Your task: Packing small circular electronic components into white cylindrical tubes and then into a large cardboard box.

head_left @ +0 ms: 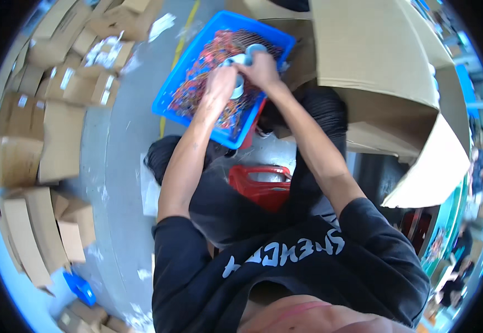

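Observation:
A blue plastic crate filled with small red and multicoloured parts sits on the grey floor ahead of me. Both my hands reach over it. My left hand and my right hand are closed together on a pale blue-white roll-shaped object above the crate's middle. The fingers hide most of that object. My forearms stretch forward from black sleeves.
A red stool or container stands between my knees. A large open cardboard box is at the right. Stacks of folded cardboard boxes line the left. A small blue item lies on the floor lower left.

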Demonstrator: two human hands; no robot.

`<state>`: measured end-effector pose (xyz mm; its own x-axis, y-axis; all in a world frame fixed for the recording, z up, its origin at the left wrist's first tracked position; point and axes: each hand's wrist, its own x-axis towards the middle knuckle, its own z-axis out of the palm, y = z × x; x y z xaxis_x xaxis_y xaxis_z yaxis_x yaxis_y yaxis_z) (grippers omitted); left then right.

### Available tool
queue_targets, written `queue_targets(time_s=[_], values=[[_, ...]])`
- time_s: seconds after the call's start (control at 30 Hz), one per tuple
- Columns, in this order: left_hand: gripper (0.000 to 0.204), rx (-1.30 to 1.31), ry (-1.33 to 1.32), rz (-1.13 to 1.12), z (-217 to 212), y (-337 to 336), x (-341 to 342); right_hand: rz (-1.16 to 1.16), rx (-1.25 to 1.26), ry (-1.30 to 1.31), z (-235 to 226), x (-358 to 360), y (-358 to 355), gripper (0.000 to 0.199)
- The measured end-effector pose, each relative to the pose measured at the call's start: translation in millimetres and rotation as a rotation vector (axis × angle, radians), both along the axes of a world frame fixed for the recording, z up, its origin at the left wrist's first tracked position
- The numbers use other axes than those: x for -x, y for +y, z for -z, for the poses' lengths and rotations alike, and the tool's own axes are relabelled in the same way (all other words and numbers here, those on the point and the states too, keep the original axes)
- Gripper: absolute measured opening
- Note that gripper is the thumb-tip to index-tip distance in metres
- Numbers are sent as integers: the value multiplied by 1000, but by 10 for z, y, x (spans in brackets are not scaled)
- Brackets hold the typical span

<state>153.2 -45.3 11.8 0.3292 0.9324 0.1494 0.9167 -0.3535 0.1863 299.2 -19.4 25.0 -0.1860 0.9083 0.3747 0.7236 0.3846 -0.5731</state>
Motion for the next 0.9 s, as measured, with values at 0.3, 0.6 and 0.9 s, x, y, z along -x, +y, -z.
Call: queue_targets(time_s=[0.3, 0.6, 0.9], values=[[31, 26, -63, -3, 86, -188, 164, 188, 192, 17, 411, 292, 61, 12], [41, -76, -574, -143, -570, -204, 196, 278, -356, 247, -212, -270, -196, 14], [28, -210, -458, -268, 163, 309, 1023, -318, 18, 373, -2640, -1565, -3408, 20]])
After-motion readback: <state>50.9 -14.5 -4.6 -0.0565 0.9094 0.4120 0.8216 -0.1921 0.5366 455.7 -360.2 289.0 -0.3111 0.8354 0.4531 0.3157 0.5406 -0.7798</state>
